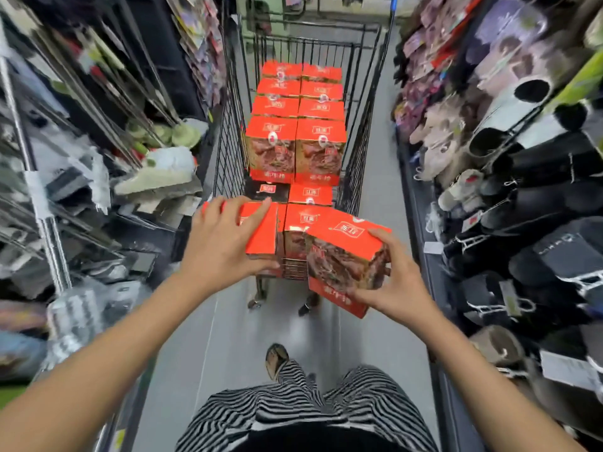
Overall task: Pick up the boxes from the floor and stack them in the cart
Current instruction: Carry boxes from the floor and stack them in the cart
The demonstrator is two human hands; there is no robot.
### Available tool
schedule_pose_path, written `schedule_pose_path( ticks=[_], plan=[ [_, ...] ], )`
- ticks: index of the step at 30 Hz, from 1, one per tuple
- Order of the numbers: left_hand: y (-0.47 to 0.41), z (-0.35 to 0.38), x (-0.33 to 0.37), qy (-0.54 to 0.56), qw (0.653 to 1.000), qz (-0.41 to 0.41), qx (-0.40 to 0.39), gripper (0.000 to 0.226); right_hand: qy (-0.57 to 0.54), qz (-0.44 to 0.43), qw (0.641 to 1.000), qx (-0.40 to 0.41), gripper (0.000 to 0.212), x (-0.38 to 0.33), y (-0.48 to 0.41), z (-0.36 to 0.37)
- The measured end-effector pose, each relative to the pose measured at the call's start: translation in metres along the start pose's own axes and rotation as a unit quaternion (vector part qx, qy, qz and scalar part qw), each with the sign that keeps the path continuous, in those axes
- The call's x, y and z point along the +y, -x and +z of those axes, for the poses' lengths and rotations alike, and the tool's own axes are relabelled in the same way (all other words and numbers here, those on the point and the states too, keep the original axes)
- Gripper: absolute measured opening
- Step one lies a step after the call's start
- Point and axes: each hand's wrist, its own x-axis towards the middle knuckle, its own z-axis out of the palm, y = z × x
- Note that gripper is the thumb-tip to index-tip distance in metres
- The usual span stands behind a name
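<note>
My left hand (225, 243) clasps the near-left box (262, 231), steadying it in the cart (228, 151), while my right hand (396, 283) grips a tilted red box (342, 252) at the near-right corner, angled to drop in alongside.

One wire cart (228, 141), about thirteen red boxes (321, 135), two hands: left hand (225, 243), right hand (391, 282).
</note>
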Motion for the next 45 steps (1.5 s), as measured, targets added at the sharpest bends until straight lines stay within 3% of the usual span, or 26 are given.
schedule_pose_path(
  ticks=[8, 15, 27, 30, 32, 35, 37, 40, 43, 45],
  plan=[
    [-0.085, 0.029, -0.031, -0.024, 0.999, 0.011, -0.026, 0.102, 0.010, -0.016, 0.999, -0.027, 0.099, 0.006, -0.075, 0.000],
    [-0.146, 0.056, -0.043, -0.011, 1.000, 0.004, 0.007, 0.104, 0.018, -0.049, 0.995, -0.082, 0.100, 0.034, -0.156, -0.007],
    [-0.169, 0.076, -0.061, -0.004, 0.993, -0.068, -0.095, 0.099, 0.058, -0.169, 0.974, -0.141, 0.094, 0.063, -0.228, 0.002],
    [-0.165, 0.076, -0.063, 0.019, 0.990, -0.088, -0.106, 0.098, 0.140, -0.160, 0.971, -0.108, 0.101, 0.066, -0.226, 0.011],
    [-0.164, 0.076, -0.061, 0.034, 0.991, -0.075, -0.101, 0.098, 0.195, -0.090, 0.975, -0.055, 0.102, 0.067, -0.224, 0.014],
    [-0.164, 0.074, -0.059, 0.106, 0.987, -0.094, -0.079, 0.095, 0.088, 0.000, 0.992, -0.092, 0.107, 0.064, -0.218, 0.013],
    [-0.166, 0.071, -0.059, 0.223, 0.959, -0.169, -0.039, 0.091, -0.036, 0.031, 0.991, -0.122, 0.109, 0.055, -0.215, 0.014],
    [-0.173, 0.074, -0.069, 0.380, 0.875, -0.297, -0.028, 0.093, -0.175, 0.101, 0.976, -0.079, 0.108, 0.041, -0.222, 0.022],
    [-0.182, 0.076, -0.073, 0.530, 0.778, -0.335, -0.042, 0.089, -0.203, 0.154, 0.966, -0.052, 0.115, 0.033, -0.234, 0.032],
    [-0.186, 0.077, -0.068, 0.564, 0.759, -0.324, -0.032, 0.081, -0.196, 0.167, 0.965, -0.054, 0.116, 0.031, -0.238, 0.036]
  ],
)
